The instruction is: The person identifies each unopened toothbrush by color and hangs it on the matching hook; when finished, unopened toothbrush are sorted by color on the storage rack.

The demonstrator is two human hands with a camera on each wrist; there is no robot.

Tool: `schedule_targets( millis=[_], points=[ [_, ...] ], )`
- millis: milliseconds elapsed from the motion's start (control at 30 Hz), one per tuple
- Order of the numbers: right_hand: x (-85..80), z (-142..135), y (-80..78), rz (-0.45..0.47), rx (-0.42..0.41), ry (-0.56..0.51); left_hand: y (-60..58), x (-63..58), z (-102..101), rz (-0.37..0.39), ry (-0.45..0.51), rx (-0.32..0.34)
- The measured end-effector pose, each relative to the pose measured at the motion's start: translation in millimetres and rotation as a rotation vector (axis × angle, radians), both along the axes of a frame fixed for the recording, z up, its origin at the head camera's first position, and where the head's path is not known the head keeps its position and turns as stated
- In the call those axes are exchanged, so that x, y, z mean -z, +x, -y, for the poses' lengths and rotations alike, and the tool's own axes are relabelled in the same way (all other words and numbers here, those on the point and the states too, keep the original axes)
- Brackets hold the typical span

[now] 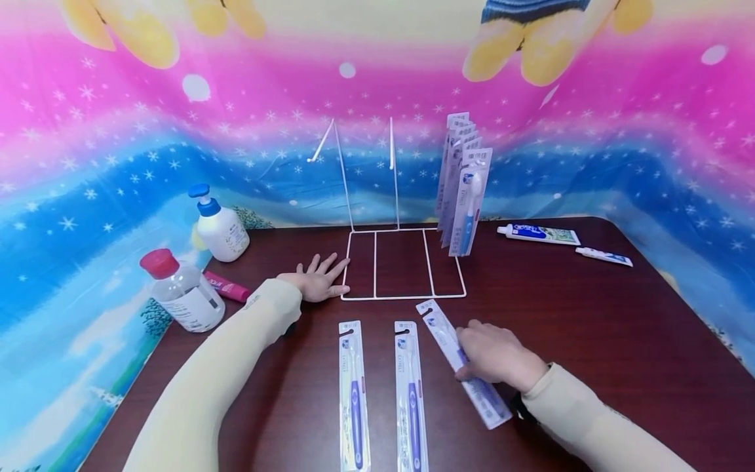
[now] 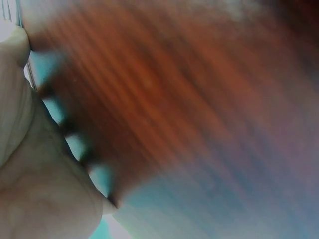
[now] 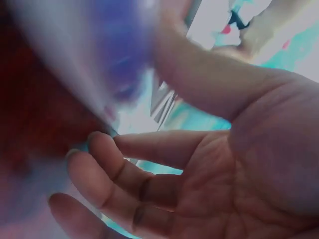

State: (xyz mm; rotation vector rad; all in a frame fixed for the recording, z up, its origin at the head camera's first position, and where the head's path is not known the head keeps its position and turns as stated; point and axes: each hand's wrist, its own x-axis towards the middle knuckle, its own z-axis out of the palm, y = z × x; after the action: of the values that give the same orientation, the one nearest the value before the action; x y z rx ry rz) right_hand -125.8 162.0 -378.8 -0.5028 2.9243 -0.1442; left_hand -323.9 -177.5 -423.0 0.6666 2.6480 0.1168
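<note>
My right hand (image 1: 495,354) pinches a packaged toothbrush (image 1: 492,410) between thumb and fingers, a little right of the table's middle. The pack slants, its top end pointing at the wire rack's front. In the right wrist view the purple toothbrush handle (image 3: 117,45) is blurred beside the thumb. With fingers spread, my left hand (image 1: 318,283) rests at the left side of the white wire rack (image 1: 404,297). Two more packaged toothbrushes, a left one (image 1: 356,419) and a right one (image 1: 413,419), lie side by side in front. Several packs with a blue-handled toothbrush (image 1: 470,216) foremost hang on the rack's right.
Two bare hooks (image 1: 392,151) stick out from the rack's left and middle uprights. At left stand a pump bottle (image 1: 223,233) and a red-capped bottle (image 1: 189,301), with a pink tube (image 1: 227,286) between. Toothpaste tubes, one large (image 1: 542,234) and one small (image 1: 607,257), lie back right.
</note>
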Motion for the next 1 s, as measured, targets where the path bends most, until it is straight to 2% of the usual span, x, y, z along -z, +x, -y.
schedule_targets(
  millis=[133, 300, 367, 400, 533, 600, 733, 833, 867, 1000],
  points=[
    [-2.7, -20.5, -8.0, 0.011, 0.008, -0.008, 7.5, -11.4, -5.0, -0.001, -0.04, -0.007],
    [-1.2, -40.6, -13.5, 0.073, 0.079, -0.112, 6.2, -10.7, -5.8, -0.001, -0.03, 0.0],
    [-0.3, -46.0, -13.4, 0.095, 0.109, -0.153, 0.2, -3.9, -3.3, -0.002, -0.004, 0.009],
    [-0.2, -48.0, -12.8, 0.1, 0.118, -0.168, 0.3, -4.2, -3.5, -0.006, -0.006, 0.007],
    [-1.1, -52.6, -10.2, 0.099, 0.115, -0.166, 1.4, -5.0, -4.3, -0.013, -0.018, 0.005],
    [-2.4, -54.1, -8.6, 0.087, 0.102, -0.155, 6.7, -10.9, -7.0, -0.015, -0.046, -0.007],
    [-6.5, -55.7, -7.6, 0.087, 0.11, -0.168, 3.5, -6.0, -3.8, -0.013, -0.022, -0.004],
    [-10.6, -55.2, -9.3, 0.052, 0.12, -0.242, 2.9, -6.1, -2.6, -0.005, -0.009, -0.003],
    [-12.0, -54.6, -10.0, 0.03, 0.12, -0.28, 4.6, -9.1, -4.5, -0.006, -0.03, -0.008],
    [-19.0, -47.3, -12.3, -0.05, 0.104, -0.451, 5.9, -8.9, -4.2, -0.003, -0.029, -0.008]
  ],
)
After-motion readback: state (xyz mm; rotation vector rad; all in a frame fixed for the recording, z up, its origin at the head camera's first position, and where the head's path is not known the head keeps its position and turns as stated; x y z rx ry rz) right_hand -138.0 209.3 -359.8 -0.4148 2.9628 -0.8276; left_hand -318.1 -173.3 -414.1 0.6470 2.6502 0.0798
